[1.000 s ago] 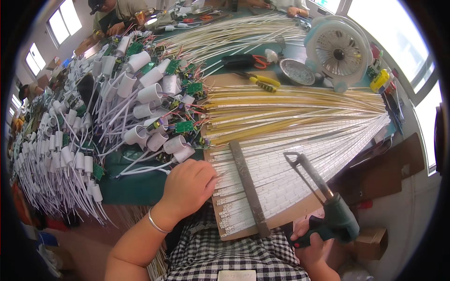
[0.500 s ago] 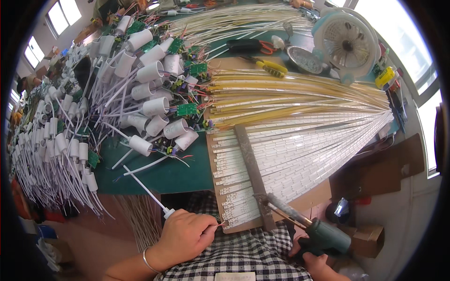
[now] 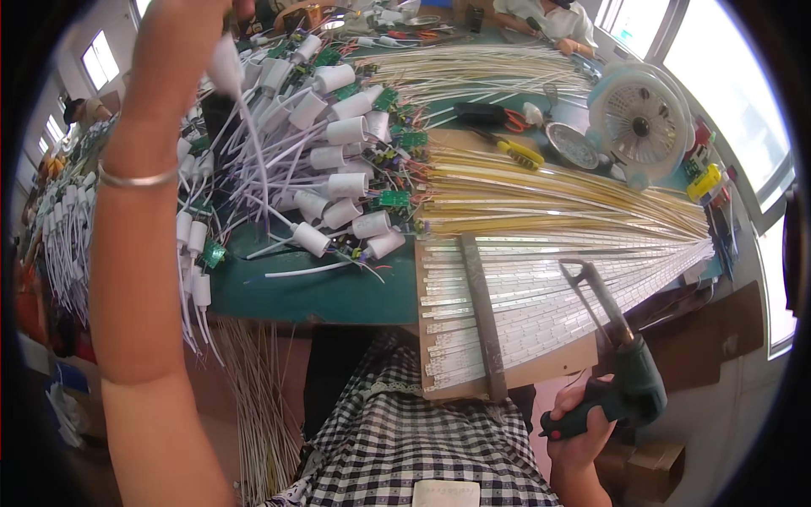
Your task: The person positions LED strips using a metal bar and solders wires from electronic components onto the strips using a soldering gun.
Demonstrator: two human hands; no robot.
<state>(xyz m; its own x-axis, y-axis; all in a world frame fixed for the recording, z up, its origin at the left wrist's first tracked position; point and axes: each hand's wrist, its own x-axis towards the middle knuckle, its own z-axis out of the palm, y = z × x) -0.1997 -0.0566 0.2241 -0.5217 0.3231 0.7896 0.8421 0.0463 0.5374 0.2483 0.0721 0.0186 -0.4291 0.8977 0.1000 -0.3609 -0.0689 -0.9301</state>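
Observation:
My left hand (image 3: 182, 38) is raised at the upper left, cut off by the picture's top edge. A white cylindrical plastic housing (image 3: 224, 68) with a white cable hangs from its closed fingers, which are partly out of view. My right hand (image 3: 583, 414) grips the handle of a dark green soldering gun (image 3: 642, 380) at the lower right. Its metal tip points up and left over the fan of white LED strips (image 3: 557, 296). A flat brown bar (image 3: 483, 317) lies across those strips on a cardboard sheet (image 3: 541, 367).
Many white housings (image 3: 346, 131) with cables and green circuit boards (image 3: 394, 198) crowd the left of the green table (image 3: 296, 296). Yellowish strips (image 3: 541, 186), yellow-handled cutters (image 3: 519, 155), a metal bowl (image 3: 573, 145) and a fan (image 3: 639, 127) lie farther back. Another person (image 3: 553, 25) sits across.
My left hand has gone from the strip ends up to the upper left, carrying the white housing away. The soldering gun has risen, its tip now off the bar. The view has shifted.

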